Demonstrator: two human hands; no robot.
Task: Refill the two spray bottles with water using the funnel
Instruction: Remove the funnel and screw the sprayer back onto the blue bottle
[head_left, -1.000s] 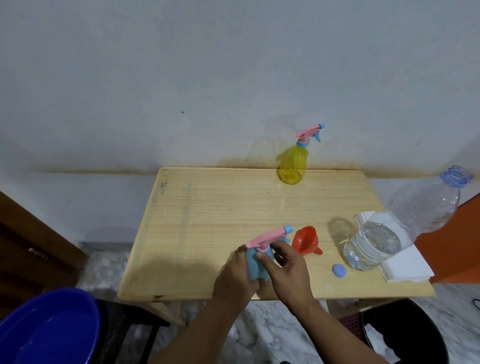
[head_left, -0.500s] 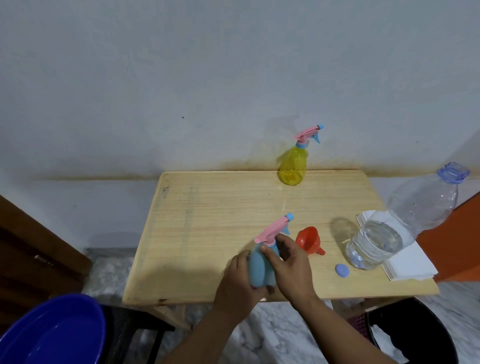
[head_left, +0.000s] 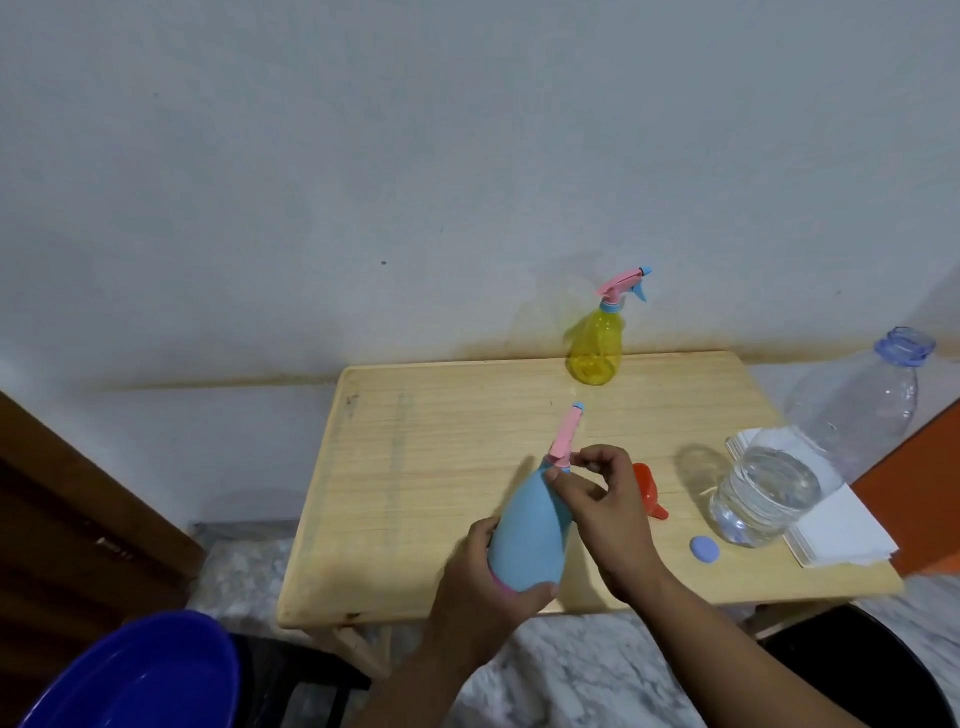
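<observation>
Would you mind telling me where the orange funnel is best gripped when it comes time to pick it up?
Probably by the wide cone rim. The orange funnel lies on its side on the table, spout toward the near edge, partly hidden behind the right hand. Come from above and pinch the rim; the large water bottle stands to its right.

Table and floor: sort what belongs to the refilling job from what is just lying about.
Job: blue spray bottle gripped by left hand, right hand at its neck; yellow spray bottle; orange funnel; water bottle.
Lying about: napkin stack, blue basin, black bin.
</observation>
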